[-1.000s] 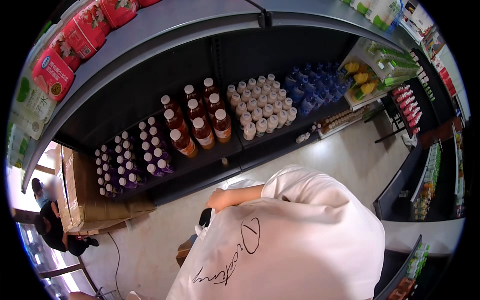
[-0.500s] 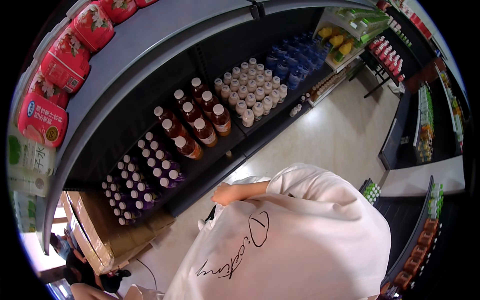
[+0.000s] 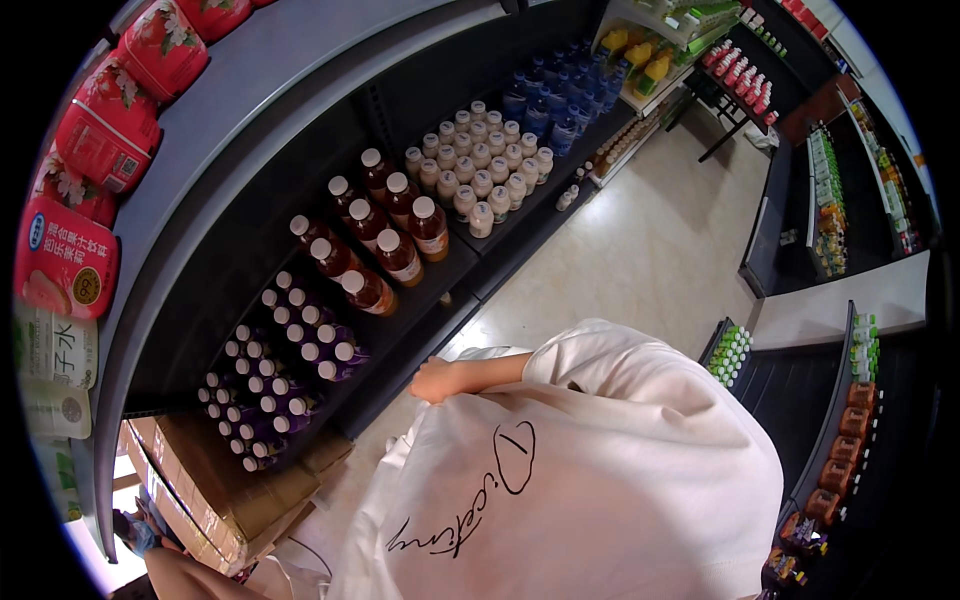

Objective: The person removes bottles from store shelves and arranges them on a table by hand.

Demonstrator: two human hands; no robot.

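Covering the lower view, the wearer's white shirt (image 3: 590,480) stands in the way, while red flower-printed packs (image 3: 110,125) line an upper shelf (image 3: 260,90). The right hand (image 3: 432,380) is before the shirt, fingers seemingly curled; whether its grip is closed or holds anything cannot be told. The left hand is out of view. Beyond, white-capped amber-drink bottles (image 3: 403,265) stand on a dark lower shelf (image 3: 460,270), between purple bottles (image 3: 295,332) and small cream bottles (image 3: 482,172). Farther off are pale floor (image 3: 620,240), a black table (image 3: 722,142) bearing pink-red bottles (image 3: 740,78), and stocked racks (image 3: 828,200).
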